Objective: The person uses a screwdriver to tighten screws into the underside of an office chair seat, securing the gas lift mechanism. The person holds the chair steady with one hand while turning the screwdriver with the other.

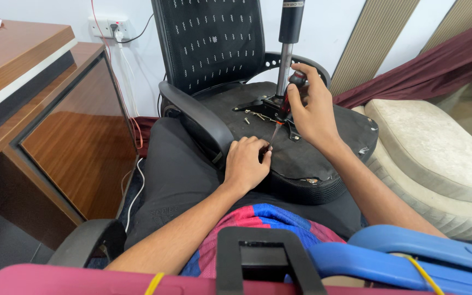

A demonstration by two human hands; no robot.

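- An office chair is laid over the person's lap with the underside of its seat (323,142) turned up; the gas-lift column (287,49) stands upright from the metal base plate (263,106).
- A screwdriver (283,112) with a red-and-black handle is held in the right hand (312,109), fingers closed round the handle; the shaft slopes down-left to a tip at the seat's near edge.
- The left hand (247,161) rests on that edge, its grip pinched about the tip — whether a screw is held there cannot be told.
- Loose screws (255,115) lie on the seat just beside the base plate.
- Risk: the tip is touching the left fingers, so a slip under pressure could jab them.
- Risk: the seat is only balanced on the lap — a tilt could send the loose screws rolling off, towards the floor by the wooden cabinet (77,136).
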